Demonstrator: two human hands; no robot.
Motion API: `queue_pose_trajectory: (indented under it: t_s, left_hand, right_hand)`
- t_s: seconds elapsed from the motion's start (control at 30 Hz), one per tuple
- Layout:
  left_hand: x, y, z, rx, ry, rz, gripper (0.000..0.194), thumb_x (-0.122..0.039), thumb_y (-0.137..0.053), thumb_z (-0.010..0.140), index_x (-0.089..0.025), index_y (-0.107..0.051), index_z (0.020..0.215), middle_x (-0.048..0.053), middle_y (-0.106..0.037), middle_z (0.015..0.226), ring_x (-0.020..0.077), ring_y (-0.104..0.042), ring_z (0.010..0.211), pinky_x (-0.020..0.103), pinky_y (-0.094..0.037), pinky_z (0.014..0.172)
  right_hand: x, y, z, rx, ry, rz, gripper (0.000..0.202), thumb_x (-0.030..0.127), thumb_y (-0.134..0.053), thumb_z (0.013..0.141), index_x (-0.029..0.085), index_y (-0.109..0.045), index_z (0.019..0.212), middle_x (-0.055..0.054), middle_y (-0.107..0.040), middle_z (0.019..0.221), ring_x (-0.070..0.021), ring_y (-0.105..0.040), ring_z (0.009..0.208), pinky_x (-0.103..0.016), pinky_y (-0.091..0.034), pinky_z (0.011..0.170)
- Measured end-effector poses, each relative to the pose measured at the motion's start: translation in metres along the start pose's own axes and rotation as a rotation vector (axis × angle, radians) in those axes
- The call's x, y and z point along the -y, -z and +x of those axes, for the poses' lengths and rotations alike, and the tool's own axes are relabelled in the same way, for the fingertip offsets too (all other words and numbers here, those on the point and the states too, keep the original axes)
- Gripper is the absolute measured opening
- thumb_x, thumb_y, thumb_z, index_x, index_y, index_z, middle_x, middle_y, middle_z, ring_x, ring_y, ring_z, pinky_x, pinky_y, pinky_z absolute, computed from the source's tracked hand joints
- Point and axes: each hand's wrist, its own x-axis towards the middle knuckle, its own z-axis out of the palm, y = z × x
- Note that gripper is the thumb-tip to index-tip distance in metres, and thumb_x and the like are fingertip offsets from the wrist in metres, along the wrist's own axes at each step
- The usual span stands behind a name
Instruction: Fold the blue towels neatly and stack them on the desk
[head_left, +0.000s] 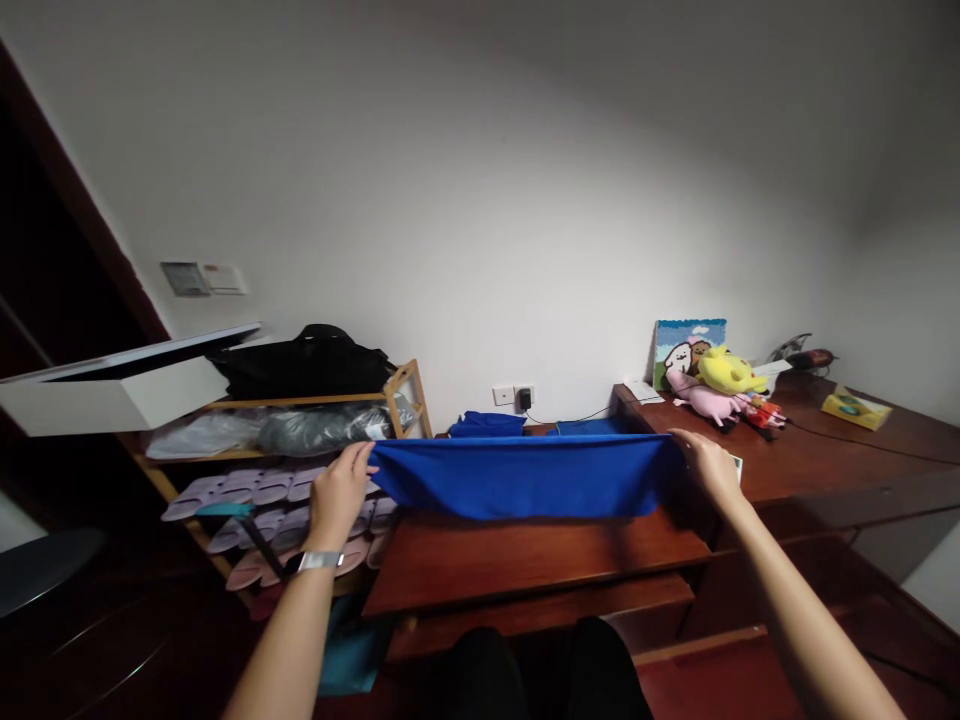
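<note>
A blue cloth is stretched between my two hands above a reddish-brown wooden desk. Its top edge runs straight and nearly level, and the rest hangs down in a folded strip. My left hand pinches the left top corner; a silvery band circles that wrist. At the opposite corner my right hand closes its fingers on the cloth. Behind it, against the wall, lie a blue folded cloth and a flatter blue cloth, both partly hidden.
Left stands a wooden shoe rack with several slippers, a black bag and a white box. A raised cabinet top on the right bears plush toys, a picture and a yellow tissue pack. A plug sits in the wall.
</note>
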Motion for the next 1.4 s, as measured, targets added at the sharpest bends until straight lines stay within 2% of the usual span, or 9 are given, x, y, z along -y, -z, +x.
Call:
queue_pose_trajectory:
  t_s: [0.13, 0.3, 0.43, 0.53, 0.63, 0.77, 1.0, 1.27, 1.4]
  left_hand:
    - [0.054, -0.027, -0.048, -0.069, -0.135, 0.094, 0.044, -0.043, -0.035, 0.102, -0.018, -0.068, 0.116, 0.013, -0.076, 0.117, 0.0268, -0.072, 0.108, 0.036, -0.055, 0.095]
    - [0.135, -0.086, -0.166, 0.307, -0.158, 0.118, 0.049, -0.038, -0.028, 0.100, -0.024, -0.072, 0.114, 0.007, -0.072, 0.129, 0.0236, -0.062, 0.129, 0.037, -0.048, 0.114]
    - [0.163, -0.122, -0.238, 0.455, -0.062, 0.100, 0.046, -0.043, -0.033, 0.096, -0.028, -0.073, 0.113, -0.001, -0.073, 0.129, 0.0190, -0.071, 0.116, 0.032, -0.058, 0.102]
    - [0.171, -0.132, -0.259, 0.448, -0.035, 0.136, 0.045, -0.048, -0.038, 0.094, -0.028, -0.073, 0.115, 0.002, -0.072, 0.134, 0.0218, -0.068, 0.121, 0.038, -0.053, 0.109]
    - [0.176, -0.133, -0.262, 0.424, -0.093, 0.184, 0.042, -0.045, -0.040, 0.095, -0.027, -0.072, 0.115, 0.005, -0.073, 0.132, 0.0249, -0.065, 0.124, 0.047, -0.042, 0.119]
    - [0.178, -0.130, -0.258, 0.382, -0.117, 0.236, 0.040, -0.041, -0.039, 0.096, -0.023, -0.073, 0.109, 0.009, -0.077, 0.119, 0.0286, -0.067, 0.118, 0.053, -0.038, 0.119]
    - [0.182, -0.128, -0.249, 0.349, -0.130, 0.213, 0.040, -0.041, -0.038, 0.095, -0.022, -0.072, 0.099, 0.010, -0.079, 0.110, 0.0303, -0.069, 0.114, 0.055, -0.039, 0.116]
    - [0.191, -0.157, -0.193, 0.376, -0.013, 0.098, 0.038, -0.045, -0.039, 0.091, -0.027, -0.072, 0.099, 0.007, -0.078, 0.114, 0.0252, -0.071, 0.111, 0.038, -0.056, 0.102]
    - [0.190, -0.186, -0.160, 0.451, -0.036, 0.106, 0.039, -0.040, -0.039, 0.090, -0.026, -0.073, 0.105, 0.007, -0.076, 0.121, 0.0250, -0.069, 0.117, 0.040, -0.054, 0.107]
  right_hand:
    - [-0.010, -0.032, -0.032, -0.062, 0.063, 0.087, 0.039, 0.030, -0.042, 0.100, 0.026, -0.067, 0.130, -0.008, -0.075, 0.115, -0.0236, -0.072, 0.093, -0.031, -0.054, 0.073]
    - [-0.025, -0.113, -0.113, 0.100, 0.090, 0.272, 0.039, 0.030, -0.041, 0.097, 0.023, -0.076, 0.109, -0.010, -0.078, 0.102, -0.0272, -0.072, 0.095, -0.040, -0.056, 0.086]
    - [-0.024, -0.179, -0.169, 0.247, 0.004, 0.427, 0.035, 0.031, -0.043, 0.092, 0.023, -0.077, 0.097, -0.011, -0.078, 0.107, -0.0296, -0.072, 0.103, -0.045, -0.055, 0.095]
    - [-0.025, -0.211, -0.197, 0.313, -0.098, 0.475, 0.033, 0.030, -0.043, 0.088, 0.023, -0.075, 0.096, -0.012, -0.077, 0.113, -0.0287, -0.071, 0.109, -0.043, -0.054, 0.100]
    - [-0.033, -0.221, -0.214, 0.361, -0.099, 0.466, 0.031, 0.029, -0.045, 0.085, 0.023, -0.073, 0.097, -0.012, -0.076, 0.114, -0.0280, -0.070, 0.111, -0.042, -0.052, 0.103]
    - [-0.043, -0.208, -0.218, 0.420, -0.050, 0.396, 0.028, 0.029, -0.045, 0.085, 0.024, -0.071, 0.093, -0.011, -0.075, 0.115, -0.0269, -0.068, 0.113, -0.040, -0.050, 0.103]
    - [-0.039, -0.196, -0.178, 0.504, -0.132, 0.195, 0.040, 0.036, -0.037, 0.095, 0.021, -0.073, 0.094, -0.012, -0.075, 0.100, -0.0274, -0.069, 0.101, -0.039, -0.051, 0.094]
    - [-0.021, -0.271, -0.083, 0.451, -0.151, 0.294, 0.044, 0.026, -0.038, 0.093, 0.020, -0.069, 0.125, -0.010, -0.068, 0.132, -0.0208, -0.061, 0.126, -0.033, -0.042, 0.112]
    - [-0.018, -0.313, -0.045, 0.457, -0.273, 0.289, 0.043, 0.032, -0.037, 0.096, 0.019, -0.070, 0.121, -0.013, -0.072, 0.124, -0.0238, -0.067, 0.118, -0.038, -0.050, 0.103]
